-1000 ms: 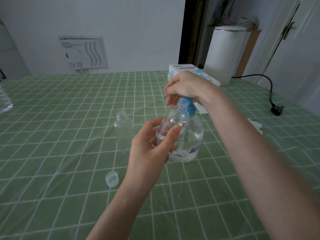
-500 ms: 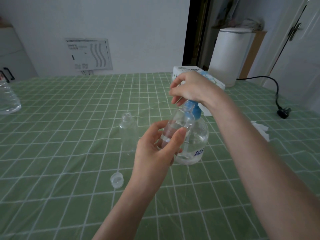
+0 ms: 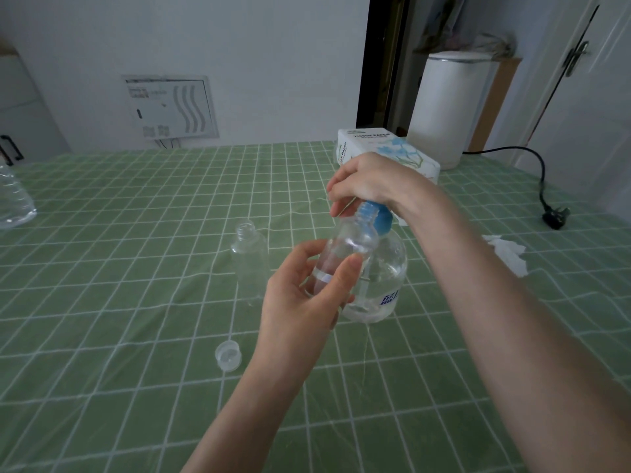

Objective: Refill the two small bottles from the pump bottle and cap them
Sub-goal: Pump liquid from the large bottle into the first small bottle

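My left hand (image 3: pixel 300 295) grips a small clear bottle (image 3: pixel 345 247), tilted, its open mouth up against the nozzle of the pump bottle (image 3: pixel 382 278). Clear liquid fills part of the small bottle. The pump bottle stands on the green checked tablecloth, round, clear, with a blue pump head under my right hand (image 3: pixel 372 182), which grips and presses that head from above. A second small clear bottle (image 3: pixel 251 257) stands upright and uncapped to the left. One clear cap (image 3: pixel 228 359) lies on the cloth in front of it.
A tissue box (image 3: pixel 386 153) lies behind my right hand, a white cylindrical appliance (image 3: pixel 447 107) beyond it. A crumpled tissue (image 3: pixel 507 252) and a black plug with cable (image 3: pixel 553 216) lie at the right. A large clear bottle (image 3: pixel 13 199) stands at the far left edge.
Both hands stay on the bottles in the same grip. The view has shifted slightly. The liquid level in the small bottle looks much the same.
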